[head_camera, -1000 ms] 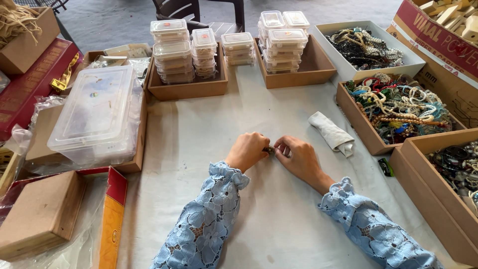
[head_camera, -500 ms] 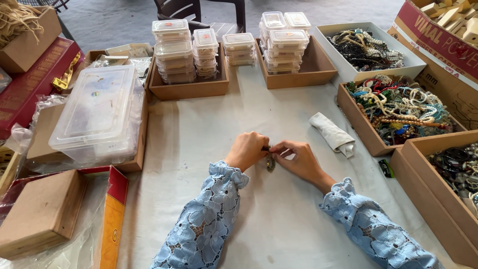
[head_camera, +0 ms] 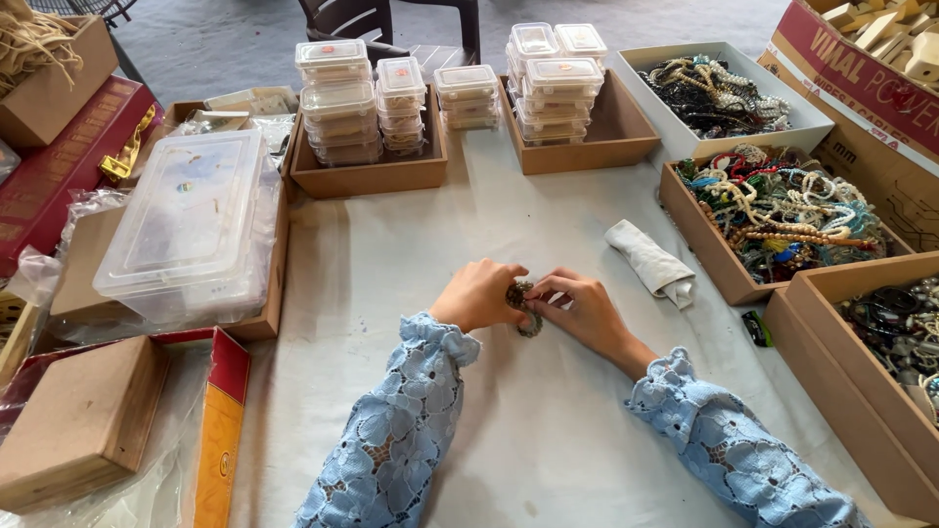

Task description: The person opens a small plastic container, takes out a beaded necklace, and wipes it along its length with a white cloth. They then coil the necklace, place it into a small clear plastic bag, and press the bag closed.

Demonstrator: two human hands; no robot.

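Nearby, a folded cloth (head_camera: 650, 264) lies beside both hands' beaded bracelet (head_camera: 525, 305).

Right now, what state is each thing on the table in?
Left hand: grip shut on the bracelet.
Right hand: grip shut on the bracelet.
Bracelet: beaded, dark, held between both hands just above the cloth.
Rag: rolled, lying loose beside the right hand.
Big clear tub: lid on.
Small tubs: lidded, stacked in trays.
Bead box: open, full of mixed strands.
White box: open, dark strands inside.
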